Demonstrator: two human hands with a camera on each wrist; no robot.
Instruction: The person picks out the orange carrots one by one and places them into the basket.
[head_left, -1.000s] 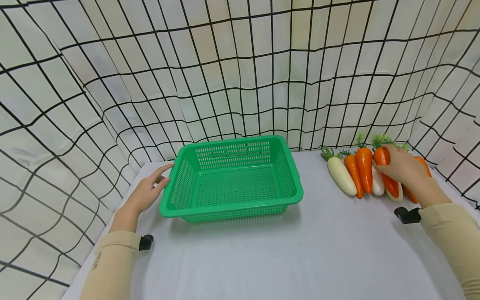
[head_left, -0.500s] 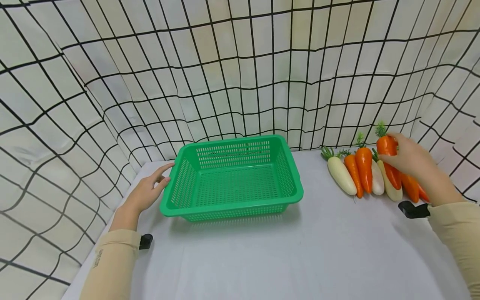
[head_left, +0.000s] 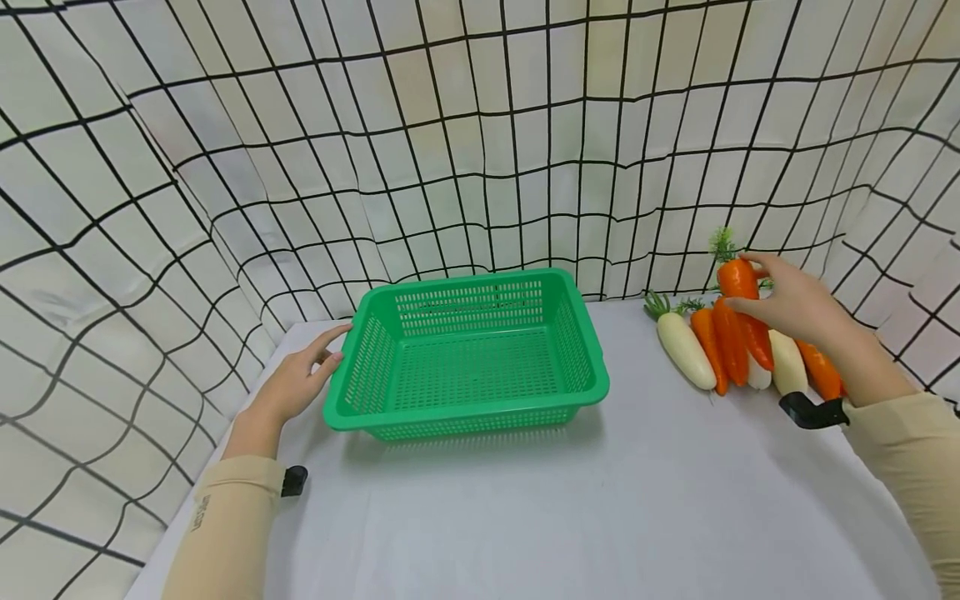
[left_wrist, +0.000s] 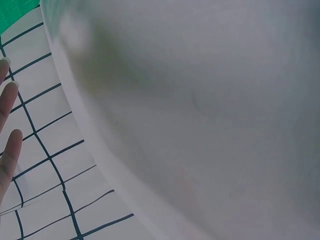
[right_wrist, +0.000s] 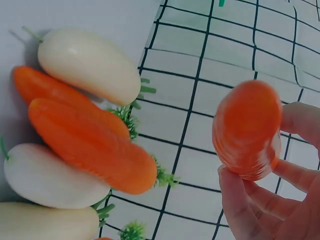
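- Head view: the left hand (head_left: 296, 383), fingers loosely extended, grips nothing beside the green basket (head_left: 465, 414), at its left rim.
- The right hand (head_left: 798, 304), well right of the basket, pinches a carrot (head_left: 738, 282) above other vegetables (head_left: 727, 346).
- The carrot lies left of the right hand, long axis near-to-far, leaves (head_left: 723, 243) far.

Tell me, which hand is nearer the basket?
Left. The left hand is at the left end of the basket; the right hand is well off to its right, holding a carrot.
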